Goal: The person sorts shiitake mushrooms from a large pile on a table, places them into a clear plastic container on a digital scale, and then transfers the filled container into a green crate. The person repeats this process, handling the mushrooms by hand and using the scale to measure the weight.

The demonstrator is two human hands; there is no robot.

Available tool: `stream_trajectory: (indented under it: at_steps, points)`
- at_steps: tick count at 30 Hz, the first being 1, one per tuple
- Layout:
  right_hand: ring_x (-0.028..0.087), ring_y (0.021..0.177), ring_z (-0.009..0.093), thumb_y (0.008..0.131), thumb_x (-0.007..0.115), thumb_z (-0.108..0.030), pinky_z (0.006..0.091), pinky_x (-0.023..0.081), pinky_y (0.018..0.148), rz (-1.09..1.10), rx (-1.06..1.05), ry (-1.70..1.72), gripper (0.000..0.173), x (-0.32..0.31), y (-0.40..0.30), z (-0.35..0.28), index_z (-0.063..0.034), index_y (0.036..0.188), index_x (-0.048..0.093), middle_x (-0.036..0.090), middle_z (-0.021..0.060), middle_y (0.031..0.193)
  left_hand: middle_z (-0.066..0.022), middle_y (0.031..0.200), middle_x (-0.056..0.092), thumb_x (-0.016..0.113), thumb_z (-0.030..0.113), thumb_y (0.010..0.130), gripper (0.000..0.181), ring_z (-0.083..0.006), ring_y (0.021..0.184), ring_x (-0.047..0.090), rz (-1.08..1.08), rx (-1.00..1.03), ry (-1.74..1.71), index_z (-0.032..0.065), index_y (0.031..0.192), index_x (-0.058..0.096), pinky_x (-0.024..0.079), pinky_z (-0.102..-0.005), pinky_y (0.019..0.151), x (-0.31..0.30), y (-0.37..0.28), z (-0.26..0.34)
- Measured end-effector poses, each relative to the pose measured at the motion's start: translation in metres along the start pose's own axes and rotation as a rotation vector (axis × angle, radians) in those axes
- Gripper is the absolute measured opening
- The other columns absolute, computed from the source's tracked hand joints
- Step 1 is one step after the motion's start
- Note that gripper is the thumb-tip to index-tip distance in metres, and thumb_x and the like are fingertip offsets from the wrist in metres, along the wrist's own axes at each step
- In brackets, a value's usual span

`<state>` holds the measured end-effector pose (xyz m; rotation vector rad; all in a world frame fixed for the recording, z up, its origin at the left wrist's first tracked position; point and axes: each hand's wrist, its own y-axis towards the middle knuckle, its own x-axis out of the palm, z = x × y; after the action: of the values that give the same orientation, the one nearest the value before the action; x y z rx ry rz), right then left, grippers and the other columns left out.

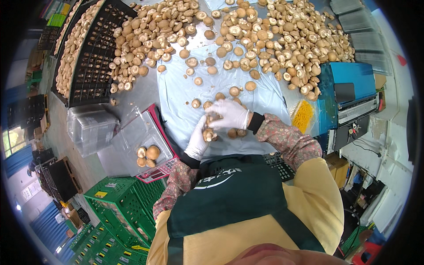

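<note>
My left hand (197, 140), in a white glove, holds brown-capped mushrooms (208, 135) with pale stems, likely shiitake, close to my apron. Motion blurs my right hand (231, 113), also gloved in white, which reaches across from the right. Its thumb and fingers close around a mushroom (213, 118) just above the left hand; the fingertips are partly hidden. Loose mushrooms (236, 133) lie below and around the right hand on a pale blue plastic sheet (179, 96). To the left, several mushrooms (152, 152) sit in a clear plastic tray (129, 145) on a red-edged scale (162, 170).
Large mushroom heaps (298, 39) cover the table's far side. A black crate (92, 53) of mushrooms stands at left, near stacked clear trays (91, 127). At right are a yellow netting bundle (302, 116) and a blue machine (351, 79). Green crates (116, 198) stand lower left.
</note>
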<state>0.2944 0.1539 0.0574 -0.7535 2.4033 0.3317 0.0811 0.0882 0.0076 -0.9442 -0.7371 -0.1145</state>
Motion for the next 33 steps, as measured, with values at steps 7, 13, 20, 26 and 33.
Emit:
stream_trajectory:
  at_steps: [7,13,20,26,33]
  points:
    - [0.06,0.105,0.03,0.084,0.066,-0.022,0.0451,0.045,0.087,0.366,0.353,-0.816,0.027,-0.027,0.059,0.134,-0.0129,0.109,0.069,0.066,0.0067,0.105,-0.0119,0.121,0.062,0.046,0.026,0.105,0.042,-0.0225,0.11,0.063,-0.009,0.048,0.235,0.0021,0.139,0.051,0.055,-0.0304,0.068,0.024,-0.01,0.023]
    - [0.064,0.1,0.03,0.083,0.073,-0.026,0.0456,0.047,0.092,0.161,0.011,-0.104,0.027,-0.012,0.049,0.051,-0.0125,0.107,0.072,0.069,0.0082,0.101,-0.0127,0.12,0.062,0.048,0.041,0.106,0.052,-0.0189,0.103,0.062,-0.029,0.059,0.065,0.0032,0.141,0.05,0.053,-0.0291,0.067,0.02,-0.012,0.024]
    - [0.062,0.111,0.031,0.086,0.074,-0.034,0.0436,0.049,0.095,0.233,0.003,-0.083,0.039,-0.024,0.078,0.054,-0.0091,0.115,0.071,0.068,0.0118,0.115,-0.0117,0.123,0.063,0.046,0.049,0.106,0.049,-0.0222,0.11,0.062,0.04,0.09,-0.034,0.0064,0.129,0.056,0.051,-0.0288,0.068,0.018,-0.014,0.027]
    - [0.055,0.115,0.037,0.076,0.077,-0.046,0.0471,0.048,0.092,0.401,0.539,-0.741,0.053,-0.059,0.131,0.129,-0.0164,0.119,0.071,0.058,0.0158,0.121,-0.0076,0.121,0.064,0.045,0.044,0.107,0.044,-0.02,0.115,0.063,-0.01,0.155,0.267,0.0057,0.125,0.059,0.051,-0.0267,0.071,0.031,-0.037,0.04]
    - [0.062,0.108,0.036,0.078,0.075,-0.042,0.0486,0.052,0.088,0.306,0.505,-0.933,0.044,-0.055,0.127,0.151,-0.0145,0.112,0.07,0.059,0.0146,0.128,-0.0015,0.119,0.063,0.063,0.017,0.101,0.023,-0.0048,0.087,0.057,0.115,0.425,0.62,0.0086,0.122,0.064,0.05,-0.0219,0.068,0.028,-0.098,0.036]
